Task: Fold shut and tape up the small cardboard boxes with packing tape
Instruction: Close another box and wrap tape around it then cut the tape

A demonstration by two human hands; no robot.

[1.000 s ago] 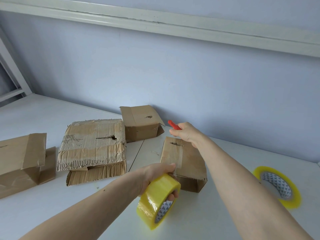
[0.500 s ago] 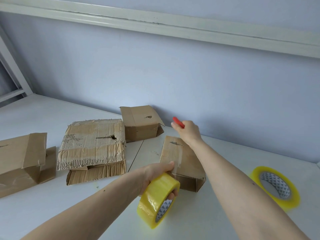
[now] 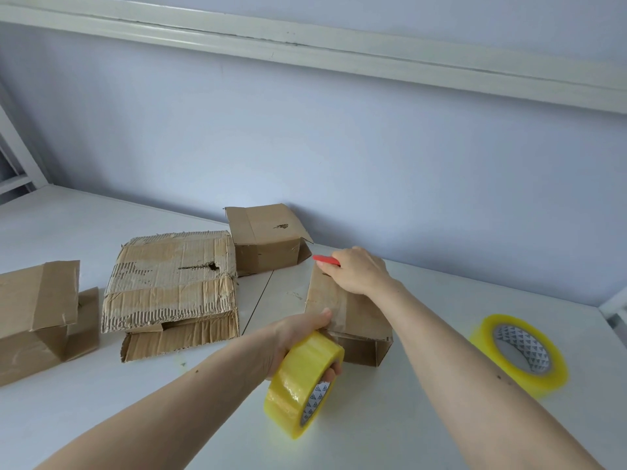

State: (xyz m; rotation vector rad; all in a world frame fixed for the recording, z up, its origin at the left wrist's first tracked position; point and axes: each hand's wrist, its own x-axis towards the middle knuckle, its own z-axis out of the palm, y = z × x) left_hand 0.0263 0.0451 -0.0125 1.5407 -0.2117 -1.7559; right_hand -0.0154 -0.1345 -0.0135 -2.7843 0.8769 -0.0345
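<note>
My tape roll (image 3: pixel 302 379) was glossy yellow-clear plastic film, smooth. Box (image 3: pixel 349 320) I pressed: matt brown cardboard. Big box (image 3: pixel 169 276): torn, rough corrugated cardboard. Table (image 3: pixel 390 418) smooth white, slight sheen. Cutter (image 3: pixel 325 260) red plastic.

red tool (image 3: pixel 325 259) mostly hidden in right hand (image 3: pixel 359 270); leftmost box (image 3: pixel 37 313) cut off by frame edge

We are working with both forearms showing bare, wearing no sleeves past the elbow; our left hand (image 3: pixel 298 337) and right hand (image 3: pixel 359 271) are wearing nothing either.
</note>
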